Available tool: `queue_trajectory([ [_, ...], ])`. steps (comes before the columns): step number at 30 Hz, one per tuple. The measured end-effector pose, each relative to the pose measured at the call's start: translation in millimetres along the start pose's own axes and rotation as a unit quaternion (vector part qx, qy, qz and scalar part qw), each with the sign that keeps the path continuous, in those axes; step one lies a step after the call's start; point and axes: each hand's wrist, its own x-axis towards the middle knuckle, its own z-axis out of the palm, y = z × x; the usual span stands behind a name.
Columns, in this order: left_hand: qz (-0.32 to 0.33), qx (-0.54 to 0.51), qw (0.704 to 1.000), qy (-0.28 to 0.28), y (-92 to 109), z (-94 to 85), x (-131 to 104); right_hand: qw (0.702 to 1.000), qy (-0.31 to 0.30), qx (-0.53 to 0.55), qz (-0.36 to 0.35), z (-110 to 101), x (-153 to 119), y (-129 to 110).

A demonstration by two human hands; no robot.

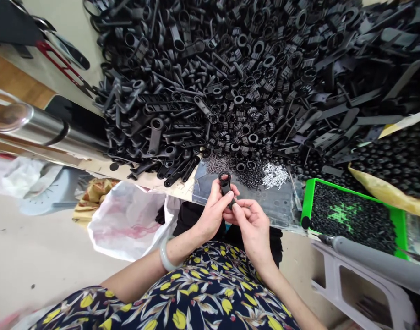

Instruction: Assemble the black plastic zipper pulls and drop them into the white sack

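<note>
A black plastic part with a ring at its top end (pixel 225 179) is held upright close to the table's front edge. My left hand (pixel 215 208) is closed around its shaft, thumb along the front. My right hand (pixel 249 222) pinches at the part's lower end with thumb and forefinger; whether a small piece is between those fingertips cannot be made out. Just beyond my hands lie a heap of tiny dark pieces (pixel 249 178) and a pile of small silvery pins (pixel 275 176).
Large heaps of black arm-shaped parts (pixel 156 133) and black rings (pixel 253 138) cover the table. At right stands a green tray (pixel 309 195) of small black pieces, near a grey pen-shaped tool (pixel 364 254). A steel flask (pixel 41 126) lies left; a white plastic bag (pixel 127 224) hangs below.
</note>
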Motion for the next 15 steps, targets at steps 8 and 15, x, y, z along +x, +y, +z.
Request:
queue_trajectory([
  [8,0.025,0.001,1.0,0.008,-3.3,3.2,-2.7,1.0,0.008,0.03,-0.001,0.9,-2.6,9.0],
  [15,0.012,-0.008,1.0,0.019,-4.5,4.9,-4.5,0.999,0.02,0.04,-0.01,2.1,-3.5,10.6],
])
